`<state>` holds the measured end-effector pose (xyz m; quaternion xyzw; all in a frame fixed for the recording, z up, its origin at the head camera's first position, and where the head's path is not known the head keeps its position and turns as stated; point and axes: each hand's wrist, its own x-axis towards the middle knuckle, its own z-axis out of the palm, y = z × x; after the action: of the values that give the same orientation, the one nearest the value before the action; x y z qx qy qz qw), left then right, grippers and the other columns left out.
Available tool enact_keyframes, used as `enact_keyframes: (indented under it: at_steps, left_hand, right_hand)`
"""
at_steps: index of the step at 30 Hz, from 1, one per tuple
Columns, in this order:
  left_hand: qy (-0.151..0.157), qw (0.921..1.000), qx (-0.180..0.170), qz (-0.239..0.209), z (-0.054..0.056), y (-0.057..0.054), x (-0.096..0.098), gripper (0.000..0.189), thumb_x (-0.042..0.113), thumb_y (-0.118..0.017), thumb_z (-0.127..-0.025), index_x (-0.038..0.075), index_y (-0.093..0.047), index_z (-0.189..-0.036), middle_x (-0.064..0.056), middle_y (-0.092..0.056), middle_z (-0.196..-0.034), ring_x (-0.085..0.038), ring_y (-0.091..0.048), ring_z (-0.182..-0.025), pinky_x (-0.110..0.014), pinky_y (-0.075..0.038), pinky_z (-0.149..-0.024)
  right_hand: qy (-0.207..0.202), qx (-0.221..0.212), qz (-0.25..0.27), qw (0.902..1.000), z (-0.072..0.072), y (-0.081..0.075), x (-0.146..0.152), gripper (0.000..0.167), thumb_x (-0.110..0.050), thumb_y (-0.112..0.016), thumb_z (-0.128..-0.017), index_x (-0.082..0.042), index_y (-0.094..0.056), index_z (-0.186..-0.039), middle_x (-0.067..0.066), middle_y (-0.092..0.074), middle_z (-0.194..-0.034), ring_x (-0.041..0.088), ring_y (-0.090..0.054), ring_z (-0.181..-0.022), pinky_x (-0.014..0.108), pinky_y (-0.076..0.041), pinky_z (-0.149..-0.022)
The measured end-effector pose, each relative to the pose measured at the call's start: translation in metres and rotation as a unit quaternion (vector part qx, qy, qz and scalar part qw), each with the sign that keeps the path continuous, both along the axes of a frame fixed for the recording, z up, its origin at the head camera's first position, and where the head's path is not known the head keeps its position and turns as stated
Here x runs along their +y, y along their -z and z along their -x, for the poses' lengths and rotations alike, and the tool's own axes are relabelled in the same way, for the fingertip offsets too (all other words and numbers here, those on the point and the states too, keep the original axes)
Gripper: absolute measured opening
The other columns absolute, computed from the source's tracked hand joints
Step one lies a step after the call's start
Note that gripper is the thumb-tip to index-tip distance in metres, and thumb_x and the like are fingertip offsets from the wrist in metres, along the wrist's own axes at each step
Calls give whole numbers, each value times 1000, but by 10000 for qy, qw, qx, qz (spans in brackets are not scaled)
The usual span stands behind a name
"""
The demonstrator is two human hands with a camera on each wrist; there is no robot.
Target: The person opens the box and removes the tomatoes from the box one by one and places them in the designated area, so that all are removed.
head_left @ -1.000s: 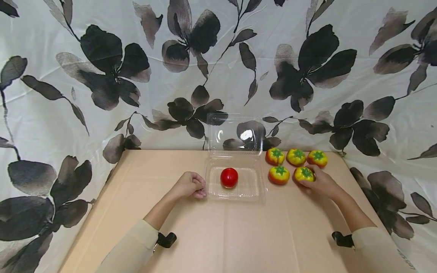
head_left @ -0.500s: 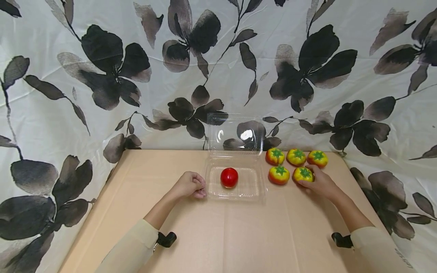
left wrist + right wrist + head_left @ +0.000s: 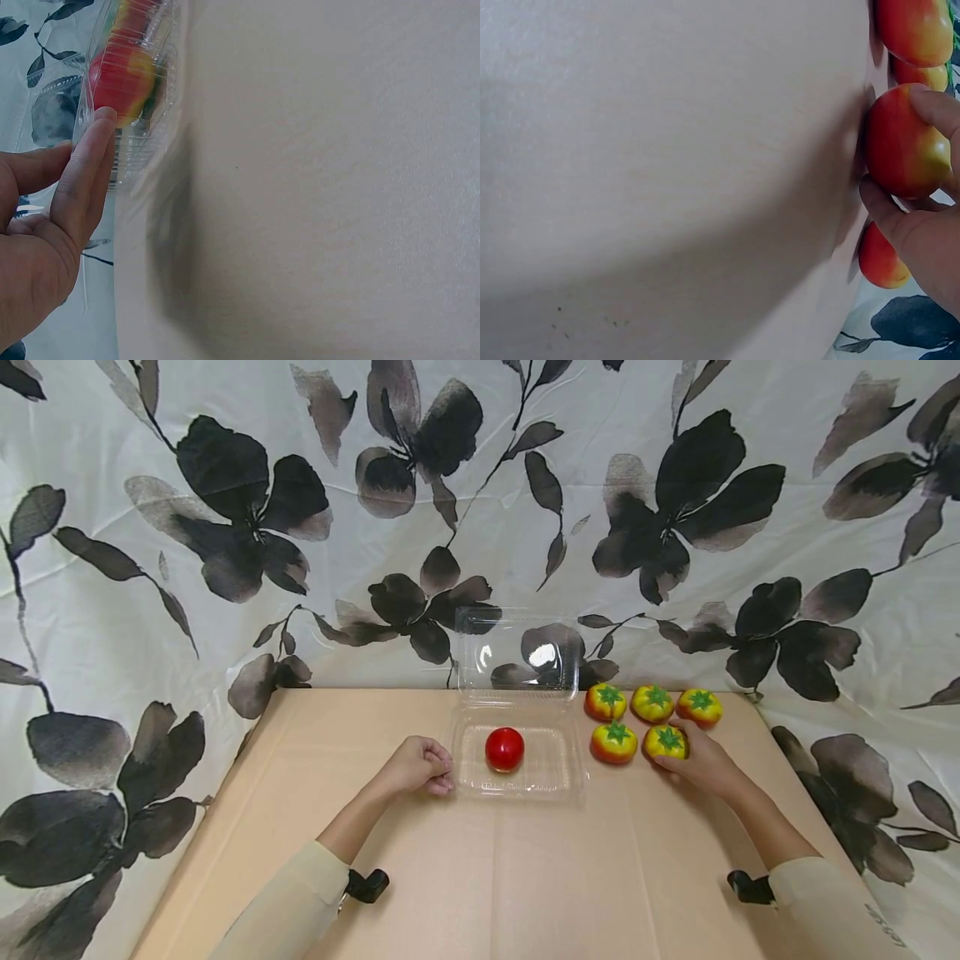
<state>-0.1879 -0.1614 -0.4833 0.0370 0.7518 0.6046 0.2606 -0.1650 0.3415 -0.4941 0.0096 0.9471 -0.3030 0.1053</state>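
Note:
My right hand point(image 3: 705, 762) grips a red-and-yellow toy tomato point(image 3: 665, 742) with a green star-shaped top, the front-right one of a small group. In the right wrist view, thumb and fingers curl round that tomato point(image 3: 904, 142) from opposite sides, close over the table. The left hand point(image 3: 416, 767) rests at the left rim of a clear hinged plastic box point(image 3: 551, 777), fingertips right at its edge. In the left wrist view this hand point(image 3: 64, 191) has its fingers fairly straight beside the box wall point(image 3: 161, 142). A plain red tomato point(image 3: 504, 750) sits inside the box, left of its middle.
Several more toy tomatoes point(image 3: 612, 743) stand between the box and the right hand and along the back edge. The raised clear lid point(image 3: 517, 652) leans at the floral cloth point(image 3: 337, 527) behind the light-brown table point(image 3: 450, 877).
Almost nothing differs. The gripped tomato has shifted very slightly to the left with my right hand; the left hand and the box stay where they were.

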Motion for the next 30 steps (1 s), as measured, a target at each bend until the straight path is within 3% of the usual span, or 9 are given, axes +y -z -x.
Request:
enact_keyframes:
  at_steps: [30]
  left_hand:
    - [-20, 10000, 20, 42, 0, 0, 1, 8, -12, -57, -97, -17, -59, -102, -14, -69, -75, -17, -72, -63, -30, -66, -60]
  right_hand:
    - [151, -144, 257, 9995, -1, 4, 2, 95, -39, -73, -97, 8, -16, -157, 40, -35, -150, 55, -41, -132, 75, -34, -114]
